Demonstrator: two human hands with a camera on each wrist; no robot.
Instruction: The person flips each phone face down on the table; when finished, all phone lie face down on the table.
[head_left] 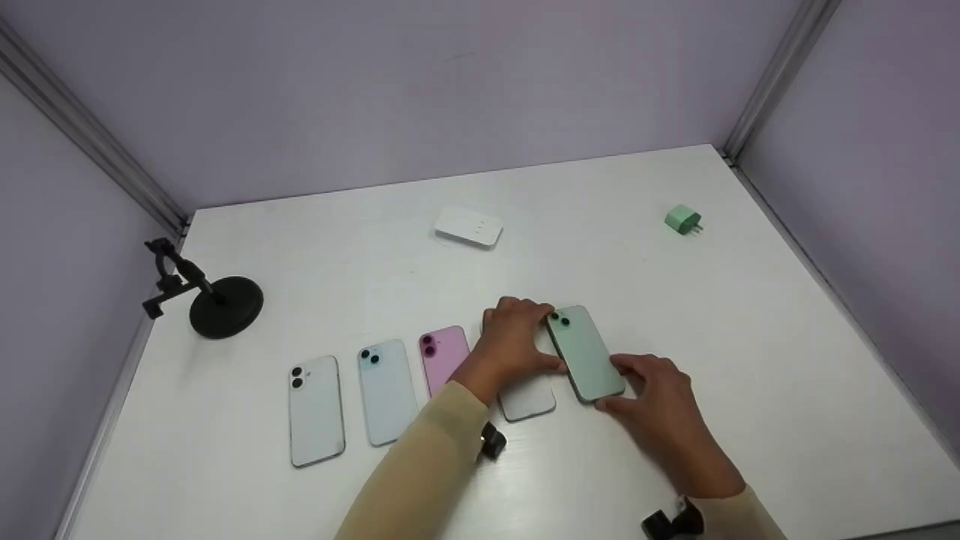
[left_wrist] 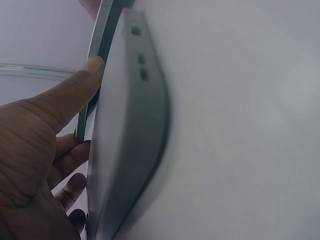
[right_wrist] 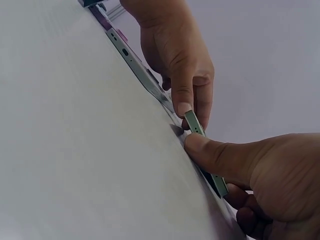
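Both hands hold a green phone, back side up, at the right end of a row of phones. My left hand pinches its left edge near the camera lenses, thumb lower on the side. At its lower right corner, my right hand grips with thumb and fingers. In the right wrist view the green phone sits tilted close over the table. A white phone lies partly hidden under my left hand; its side edge looms large in the left wrist view.
Left of the hands lie a pink phone, a light blue phone and a white phone. A black stand is at the far left. Further back are a white box-shaped device and a green plug adapter.
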